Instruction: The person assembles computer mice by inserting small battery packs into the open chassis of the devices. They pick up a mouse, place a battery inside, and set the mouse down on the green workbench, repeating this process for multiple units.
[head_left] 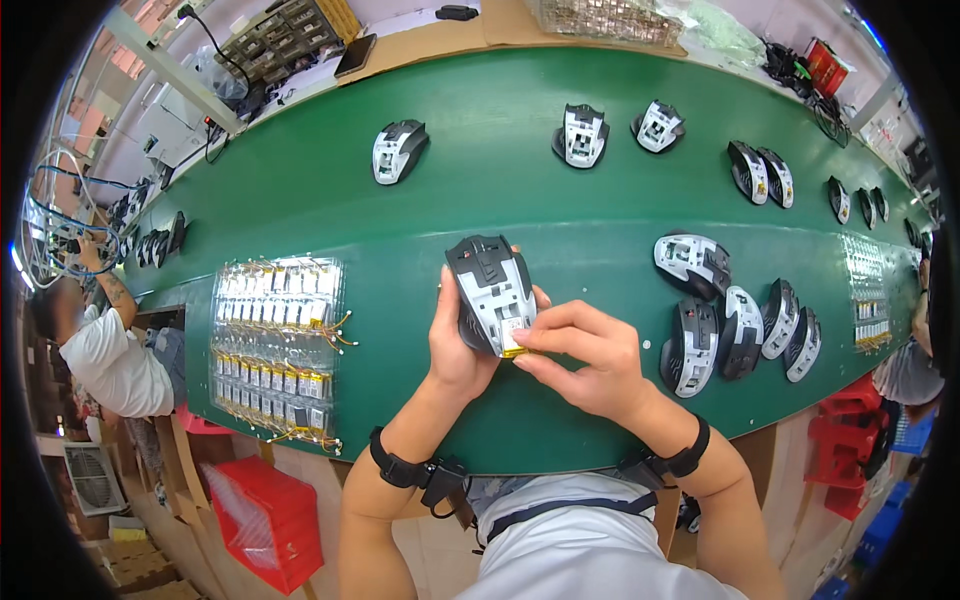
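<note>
My left hand is wrapped round a black and white computer mouse without its top cover, held above the green bench with its inside facing up. Between the thumb and fingers of my right hand is a small silver battery with a yellow end. The battery lies against the lower right end of the mouse; whether it is seated there I cannot tell. To the left, a clear plastic tray holds rows of similar batteries with thin wires and white connectors.
Several open mice lie close together at the right, and more sit along the far side of the green bench. Another battery tray is at the far right. A person works at the left end. A red crate stands below.
</note>
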